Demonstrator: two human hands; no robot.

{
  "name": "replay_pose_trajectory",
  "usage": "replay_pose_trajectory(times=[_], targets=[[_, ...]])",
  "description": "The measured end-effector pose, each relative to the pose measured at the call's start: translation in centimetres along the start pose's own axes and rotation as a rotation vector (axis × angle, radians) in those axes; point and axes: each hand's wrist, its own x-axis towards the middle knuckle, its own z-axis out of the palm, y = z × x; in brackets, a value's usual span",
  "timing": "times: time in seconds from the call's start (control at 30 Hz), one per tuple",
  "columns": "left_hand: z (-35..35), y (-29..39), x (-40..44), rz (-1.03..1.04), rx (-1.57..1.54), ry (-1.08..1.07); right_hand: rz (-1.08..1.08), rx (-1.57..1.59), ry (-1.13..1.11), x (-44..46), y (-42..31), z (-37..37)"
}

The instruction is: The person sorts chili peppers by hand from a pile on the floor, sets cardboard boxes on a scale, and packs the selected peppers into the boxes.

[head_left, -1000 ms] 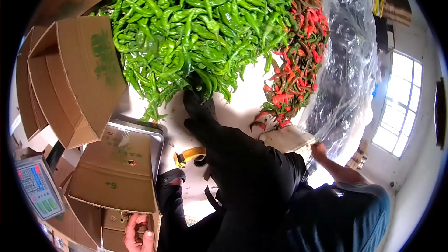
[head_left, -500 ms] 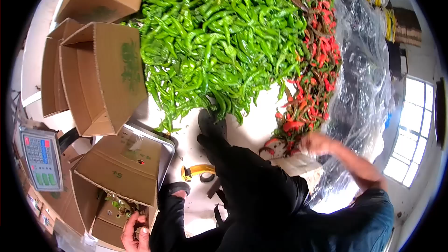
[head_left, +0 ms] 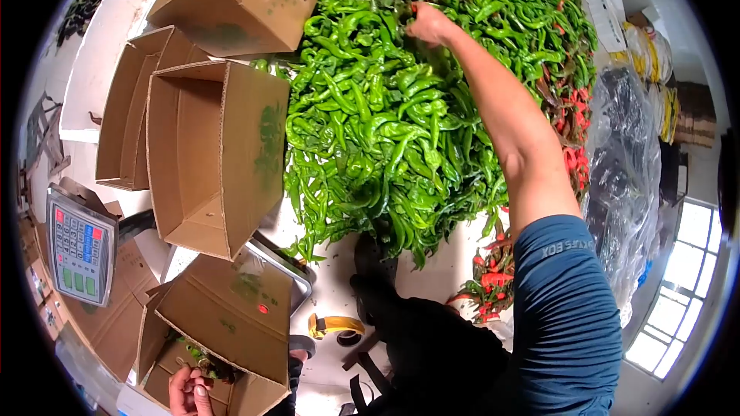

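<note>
My right hand [head_left: 432, 27] is stretched far over the pile of green peppers [head_left: 362, 123], its fingers bent down among them. A bit of red shows right by its fingers, but what they grip is hidden. At the bottom left, my left hand [head_left: 189, 394] is curled at the mouth of a cardboard box [head_left: 231, 312]. Its fingers are drawn together beside some dark and green peppers [head_left: 206, 362] inside, and I cannot make out what is between them. Red and dark peppers [head_left: 493, 277] lie in a strip along the pile's right side.
More cardboard boxes [head_left: 254, 150] stand open to the left of the pile. A scale display [head_left: 77, 246] is at the far left. Yellow tape [head_left: 327, 327] lies near my feet. Clear plastic sheeting [head_left: 624, 177] covers something dark on the right.
My right hand has gone from the red peppers at the lower right to the far part of the green pile. My view has shifted; my left hand remains at the box.
</note>
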Motion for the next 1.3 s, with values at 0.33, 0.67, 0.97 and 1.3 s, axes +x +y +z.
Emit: replay_pose_trajectory(times=[0.33, 0.67, 0.97, 1.3], targets=[[-1.1, -0.8, 1.6, -0.029, 0.142, -0.069, 0.124, -0.652, -0.147, -9.3, 1.1, -3.8], [-0.5, -0.6, 2.3, -0.012, 0.149, -0.146, -0.360, -0.602, 0.497, -2.1, -1.3, 3.4], [-0.6, -1.0, 2.6, -0.063, 0.074, -0.205, -0.331, -0.343, 0.413, -1.0, 0.5, 5.7], [0.1, -0.3, 3.6, -0.106, 0.066, -0.247, -0.325, -0.377, 0.389, -0.2, 0.3, 4.7]])
